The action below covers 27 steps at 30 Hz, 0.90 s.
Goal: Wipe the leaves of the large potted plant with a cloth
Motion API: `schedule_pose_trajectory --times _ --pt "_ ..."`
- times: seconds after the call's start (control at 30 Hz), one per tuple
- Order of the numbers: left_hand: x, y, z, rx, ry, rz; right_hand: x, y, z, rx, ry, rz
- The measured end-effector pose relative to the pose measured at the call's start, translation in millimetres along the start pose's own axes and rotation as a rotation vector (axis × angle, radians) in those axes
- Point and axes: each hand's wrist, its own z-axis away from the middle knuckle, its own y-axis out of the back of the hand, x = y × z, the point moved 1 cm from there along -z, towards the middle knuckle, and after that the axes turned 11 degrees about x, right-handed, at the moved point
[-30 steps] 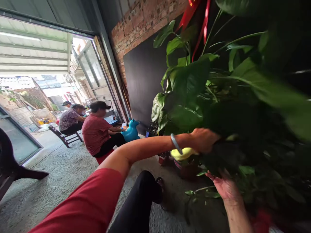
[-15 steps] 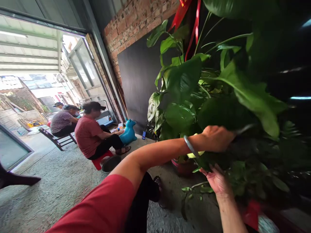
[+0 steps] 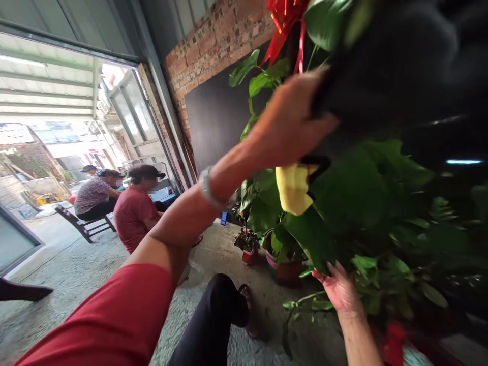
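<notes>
My left hand (image 3: 292, 114) reaches across from the left, smeared by motion, in front of a large leafy potted plant (image 3: 267, 198). Its fingers bend around something dark that I cannot make out; a black loop (image 3: 322, 168) shows just below. Lower down, my right hand (image 3: 341, 290) pinches the tip of a big green leaf (image 3: 310, 236) between thumb and fingers. A yellow leaf part (image 3: 293, 190) with a ragged edge lies above that leaf, under my left hand. A wide dark blur covers the upper right, hiding part of the foliage.
A small red pot (image 3: 248, 255) and a larger plant pot (image 3: 284, 269) stand on the concrete floor (image 3: 95, 290). A red ribbon (image 3: 285, 28) hangs above. A person in a red shirt (image 3: 133, 218) sits at left, with others behind. A dark board (image 3: 213, 122) leans on the brick wall.
My left hand has swung up and left from low among the leaves, uncovering the yellow leaf part. The thin pale blade-like thing it held no longer shows. My right hand stays nearly in place.
</notes>
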Motion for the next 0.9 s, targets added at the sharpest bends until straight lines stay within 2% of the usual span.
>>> schedule_pose_trajectory --times 0.07,0.13,0.2,0.27,0.4,0.57,0.7,0.9 --pt "5 -43 -12 -0.207 -0.120 -0.138 -3 -5 3 0.010 0.006 -0.015" --pt "0 -79 -5 -0.410 -0.146 -0.247 -7 -12 8 0.021 0.022 -0.049" --pt "-11 -103 14 -0.546 -0.111 -0.291 -12 -21 15 0.041 0.026 -0.113" --pt "-23 -115 35 -0.606 -0.059 -0.276 -18 -32 24 0.037 0.015 -0.193" --pt "-38 -118 56 -0.623 -0.030 -0.231 -38 -54 31 0.018 0.038 -0.248" --pt "-41 -114 60 -0.650 -0.055 -0.259 -63 -76 21 0.123 0.084 -0.158" --pt "-42 -112 66 -0.668 -0.016 -0.287 -78 -76 14 0.119 0.088 -0.060" --pt "-53 -106 75 -0.644 0.013 -0.254 -89 -77 -10 0.056 -0.013 -0.012"
